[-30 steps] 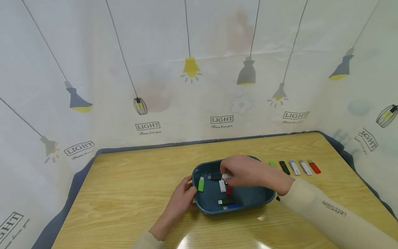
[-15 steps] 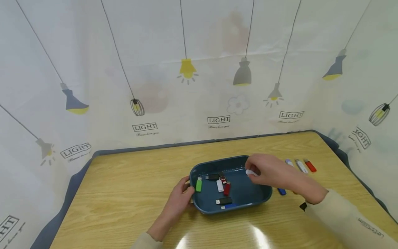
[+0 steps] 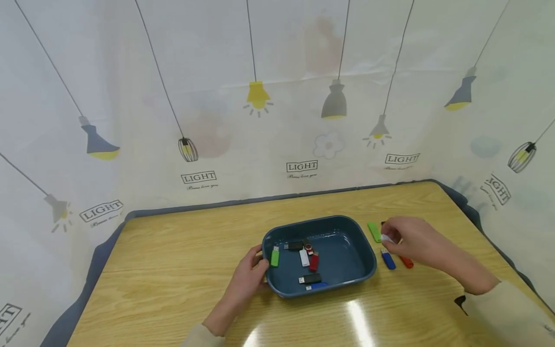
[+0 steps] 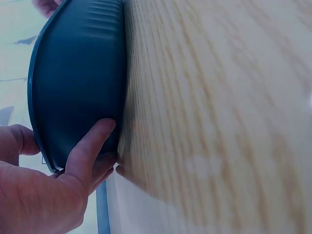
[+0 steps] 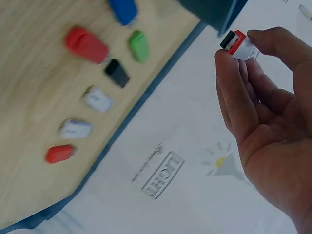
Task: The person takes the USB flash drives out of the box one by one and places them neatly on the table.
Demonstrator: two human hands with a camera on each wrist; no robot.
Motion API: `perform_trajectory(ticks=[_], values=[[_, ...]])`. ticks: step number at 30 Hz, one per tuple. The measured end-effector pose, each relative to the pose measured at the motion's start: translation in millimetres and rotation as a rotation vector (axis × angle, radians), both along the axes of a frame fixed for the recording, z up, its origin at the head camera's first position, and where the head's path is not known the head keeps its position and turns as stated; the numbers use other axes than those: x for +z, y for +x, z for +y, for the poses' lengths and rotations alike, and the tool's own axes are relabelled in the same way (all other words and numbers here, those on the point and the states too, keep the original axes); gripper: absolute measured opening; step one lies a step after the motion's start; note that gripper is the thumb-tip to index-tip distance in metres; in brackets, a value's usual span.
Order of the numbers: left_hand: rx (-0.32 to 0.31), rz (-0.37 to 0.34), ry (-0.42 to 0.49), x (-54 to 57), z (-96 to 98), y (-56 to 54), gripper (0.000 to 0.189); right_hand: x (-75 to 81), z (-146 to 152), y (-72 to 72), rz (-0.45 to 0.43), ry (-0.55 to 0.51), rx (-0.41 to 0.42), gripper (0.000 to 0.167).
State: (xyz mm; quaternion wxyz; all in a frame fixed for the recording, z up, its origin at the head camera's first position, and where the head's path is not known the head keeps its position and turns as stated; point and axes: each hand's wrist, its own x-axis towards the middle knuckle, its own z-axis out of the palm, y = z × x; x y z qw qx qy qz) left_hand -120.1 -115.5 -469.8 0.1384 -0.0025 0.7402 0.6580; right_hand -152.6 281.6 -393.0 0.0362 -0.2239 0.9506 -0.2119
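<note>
Pinching a USB stick (image 5: 245, 49), the right hand (image 3: 411, 241) hovers.

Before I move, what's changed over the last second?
The right hand has moved rightward from over the tray to beyond its right side, carrying a pinched white-and-red USB drive. Nothing was visibly let go. The left hand still grips the tray's left end; tray and drives inside look unmoved.

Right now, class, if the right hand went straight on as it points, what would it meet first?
Probably the green USB stick beside the tray, though the right hand might pass above it; its height is unclear.
</note>
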Motion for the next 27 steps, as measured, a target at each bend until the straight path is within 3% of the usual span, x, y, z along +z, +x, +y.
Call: perform_trajectory(ticks=[13, 27], values=[[-0.005, -0.011, 0.002, -0.3, -0.3, -0.1, 0.059, -23.2, 49, 6.5, 0.044, 0.023, -0.145, 0.012], [-0.011, -0.017, 0.011, 2.1, -0.1, 1.3, 0.059, -44.2, 66, 4.7, -0.031, 0.049, -0.247, 0.016]])
